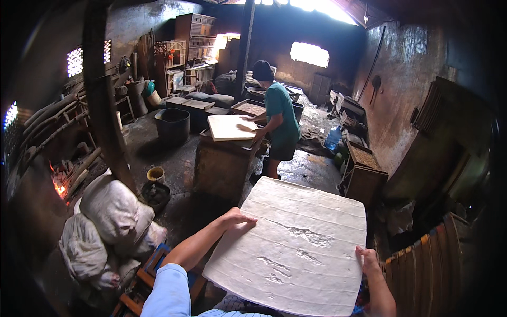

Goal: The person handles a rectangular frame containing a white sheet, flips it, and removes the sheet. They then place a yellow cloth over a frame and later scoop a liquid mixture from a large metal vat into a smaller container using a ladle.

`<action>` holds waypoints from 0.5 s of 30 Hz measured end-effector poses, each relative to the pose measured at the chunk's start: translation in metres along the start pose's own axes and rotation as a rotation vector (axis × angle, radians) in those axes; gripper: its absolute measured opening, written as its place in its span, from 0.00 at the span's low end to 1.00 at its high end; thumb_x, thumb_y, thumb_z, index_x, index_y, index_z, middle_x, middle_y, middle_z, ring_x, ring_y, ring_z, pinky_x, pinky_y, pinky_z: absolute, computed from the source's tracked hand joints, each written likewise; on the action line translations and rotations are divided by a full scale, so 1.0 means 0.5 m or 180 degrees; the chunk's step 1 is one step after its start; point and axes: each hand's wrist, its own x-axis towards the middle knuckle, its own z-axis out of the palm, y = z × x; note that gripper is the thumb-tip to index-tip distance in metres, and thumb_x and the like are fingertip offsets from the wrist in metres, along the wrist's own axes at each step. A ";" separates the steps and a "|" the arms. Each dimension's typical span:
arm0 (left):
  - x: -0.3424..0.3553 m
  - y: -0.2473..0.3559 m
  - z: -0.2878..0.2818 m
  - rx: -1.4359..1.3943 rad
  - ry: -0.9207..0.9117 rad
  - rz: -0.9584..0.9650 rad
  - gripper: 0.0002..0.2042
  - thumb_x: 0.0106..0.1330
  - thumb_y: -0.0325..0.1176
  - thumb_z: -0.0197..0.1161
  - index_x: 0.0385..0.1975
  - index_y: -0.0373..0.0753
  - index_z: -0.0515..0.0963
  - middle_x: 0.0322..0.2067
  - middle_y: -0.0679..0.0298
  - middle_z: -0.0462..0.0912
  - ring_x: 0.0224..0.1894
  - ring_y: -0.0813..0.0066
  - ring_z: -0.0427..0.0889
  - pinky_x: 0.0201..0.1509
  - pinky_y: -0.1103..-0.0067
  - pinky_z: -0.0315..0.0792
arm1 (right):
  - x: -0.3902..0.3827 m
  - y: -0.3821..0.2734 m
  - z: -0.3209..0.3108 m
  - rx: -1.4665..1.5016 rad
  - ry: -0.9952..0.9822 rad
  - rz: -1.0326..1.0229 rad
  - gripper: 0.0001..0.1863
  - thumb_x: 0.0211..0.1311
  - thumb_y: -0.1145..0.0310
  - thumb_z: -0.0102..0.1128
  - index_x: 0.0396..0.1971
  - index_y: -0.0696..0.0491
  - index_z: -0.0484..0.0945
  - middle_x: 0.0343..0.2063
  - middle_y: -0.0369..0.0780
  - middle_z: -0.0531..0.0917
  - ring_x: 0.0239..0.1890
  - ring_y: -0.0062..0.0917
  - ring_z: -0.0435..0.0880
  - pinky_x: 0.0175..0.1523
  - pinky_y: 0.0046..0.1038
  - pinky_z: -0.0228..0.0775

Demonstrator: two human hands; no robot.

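Note:
A large, square white slab (296, 248), which looks like pressed tofu, stretches out before my body. Faint parallel ridges cross it, and its surface has several rough pits near the middle. My left hand (237, 217) grips its left edge, with the thumb lying over the top. On the right edge, my right hand (368, 260) is closed with its fingertips at the rim. The slab's underside is hidden, so I cannot tell whether a board lies beneath it. It tilts down toward me.
Ahead, a co-worker (280, 113) handles a pale slab (232, 128) on a box-like stand (219, 166). White sacks (108, 211) lie at the left, near a burning fire (59, 187) and a post (105, 111). Wooden slats (422, 264) stand at the lower right. The floor (317, 171) looks wet.

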 end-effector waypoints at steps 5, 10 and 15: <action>0.380 0.202 0.014 -0.0124 -0.0354 -0.0054 0.36 0.37 0.57 0.78 0.35 0.27 0.81 0.46 0.47 0.78 0.48 0.64 0.77 0.48 0.72 0.71 | 0.384 -0.037 -0.010 -0.0142 0.0395 -0.0243 0.11 0.51 0.66 0.67 0.25 0.59 0.79 0.25 0.37 0.79 0.26 0.23 0.77 0.36 0.30 0.72; 0.803 0.344 0.058 0.0133 -0.0595 -0.0113 0.39 0.38 0.56 0.78 0.37 0.22 0.77 0.41 0.48 0.79 0.42 0.64 0.78 0.41 0.69 0.72 | 0.627 -0.143 0.002 -0.0096 0.0743 0.0097 0.11 0.50 0.67 0.67 0.28 0.60 0.78 0.25 0.35 0.79 0.26 0.22 0.76 0.35 0.30 0.71; 1.211 0.638 0.155 0.0393 -0.1040 0.0091 0.41 0.37 0.55 0.79 0.39 0.20 0.75 0.41 0.47 0.79 0.43 0.63 0.79 0.40 0.69 0.73 | 0.937 -0.271 -0.098 0.0101 0.1220 0.0005 0.12 0.52 0.69 0.65 0.32 0.62 0.78 0.28 0.39 0.82 0.28 0.24 0.81 0.39 0.30 0.76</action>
